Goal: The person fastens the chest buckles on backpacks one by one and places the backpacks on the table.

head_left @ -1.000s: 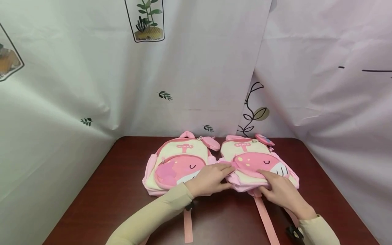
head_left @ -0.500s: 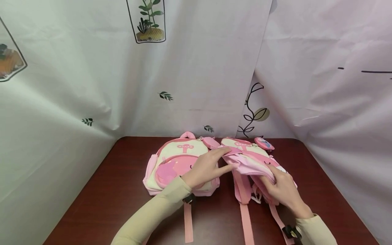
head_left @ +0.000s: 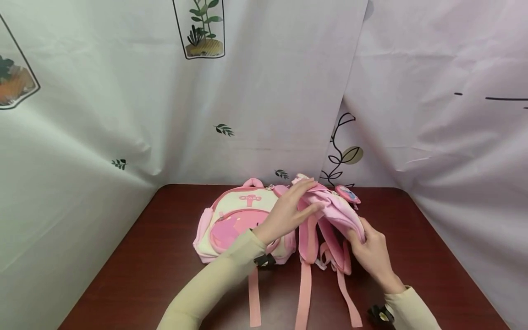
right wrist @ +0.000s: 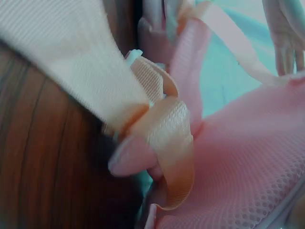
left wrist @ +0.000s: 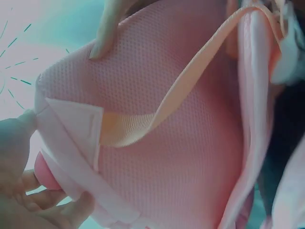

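A pink and cream backpack (head_left: 340, 215) is tipped up at the right of the table, its underside toward me. My left hand (head_left: 286, 213) grips its left lower corner, thumb below and fingers over the top. At the other lower corner, my right hand (head_left: 373, 250) pinches the edge. Padded shoulder straps (head_left: 336, 247) dangle beneath the bag, with peach webbing trailing onto the table. The left wrist view shows its pink mesh back panel (left wrist: 162, 81). Close up in the right wrist view is looped webbing (right wrist: 167, 129). The bag's front is mostly hidden.
A second backpack (head_left: 251, 201) with a whale pocket lies face up to the left, partly behind my left arm. An oval pouch (head_left: 348, 194) hangs from the tipped bag. White printed cloth (head_left: 268, 91) surrounds the dark red table (head_left: 144, 256).
The right backpack went from lying face up to being tipped up by its lower edge, its straps now exposed. My left hand rose with its corner. The left backpack stayed put.
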Tool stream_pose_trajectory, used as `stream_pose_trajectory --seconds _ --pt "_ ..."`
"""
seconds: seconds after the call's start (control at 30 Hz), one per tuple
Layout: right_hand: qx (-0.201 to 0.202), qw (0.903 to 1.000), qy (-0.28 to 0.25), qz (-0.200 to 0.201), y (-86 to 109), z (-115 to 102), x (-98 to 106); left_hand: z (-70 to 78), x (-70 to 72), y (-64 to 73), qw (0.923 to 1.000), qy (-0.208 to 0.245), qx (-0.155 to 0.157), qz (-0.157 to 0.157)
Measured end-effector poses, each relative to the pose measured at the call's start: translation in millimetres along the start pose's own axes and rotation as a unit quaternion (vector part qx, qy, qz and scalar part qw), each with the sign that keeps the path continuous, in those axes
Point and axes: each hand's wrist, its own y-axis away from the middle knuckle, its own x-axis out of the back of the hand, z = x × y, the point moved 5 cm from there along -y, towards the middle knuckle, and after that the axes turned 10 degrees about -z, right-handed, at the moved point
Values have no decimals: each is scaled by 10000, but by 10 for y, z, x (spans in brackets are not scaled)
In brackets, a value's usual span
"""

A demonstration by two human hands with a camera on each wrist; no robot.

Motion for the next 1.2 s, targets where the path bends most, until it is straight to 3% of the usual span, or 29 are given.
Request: stream_pose_trajectory --seconds 0.17,0.4,0.53,0.7,0.87,1.0,1.2 --pt "-435 9963 -739 74 -34 -26 -94 16 53 -107 9990 56 205 383" --pt "-1104 9852 -1295 205 -34 -45 -242 -6 57 -140 9968 100 453 657" --pt "-1058 9845 -1374 250 -51 -63 -297 3 67 -158 9967 185 353 712" --pt "-668 9856 -1554 -64 -87 -78 -326 55 114 -246 9983 138 178 531" --pt "-639 9765 -1968 -603 -127 -71 -315 105 136 -347 9996 72 -7 272" --pt "-670 9762 -1879 -855 -212 -78 -216 142 100 -420 9994 0 -300 193" --pt "-768 9840 -1502 -568 -334 -72 -52 158 -17 -495 9986 133 -509 18"
